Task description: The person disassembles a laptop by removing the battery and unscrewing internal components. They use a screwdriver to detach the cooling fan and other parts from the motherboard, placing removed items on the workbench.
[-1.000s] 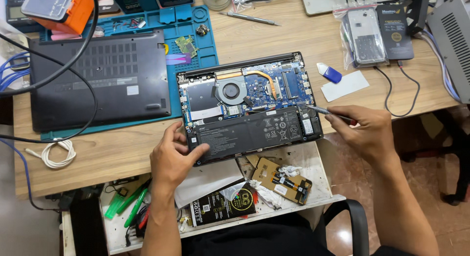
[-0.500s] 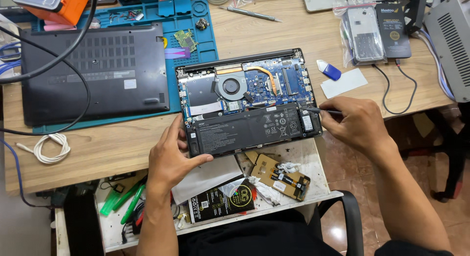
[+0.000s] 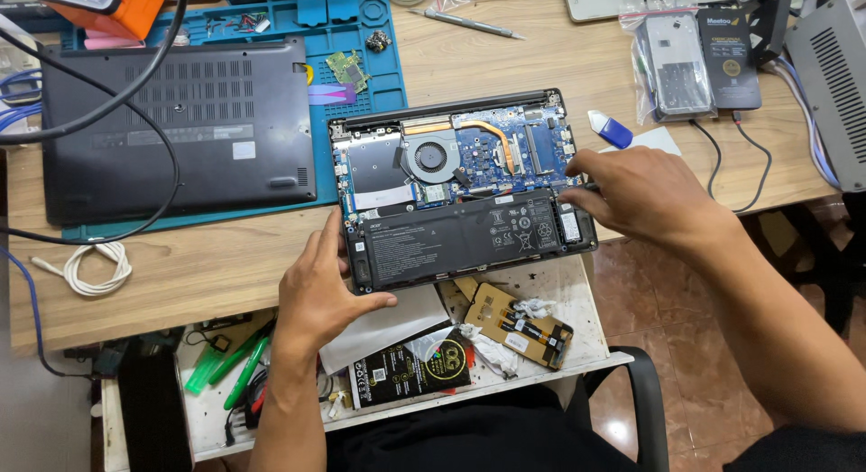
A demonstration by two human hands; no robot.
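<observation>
1. Your left hand braces the near left corner of the opened laptop: fingers flat along its left edge, thumb tucked under the front edge. It presses the corner; it is not closed round it.
2. Your right hand sits curled over the laptop's right edge, fingertips down beside the black battery. Whether that grip has hold of anything, you can't tell from here.
3. The laptop lies bottom-up at the desk front edge, fan exposed, between both hands.
4. A closed black laptop rests on the blue mat to its left.
</observation>
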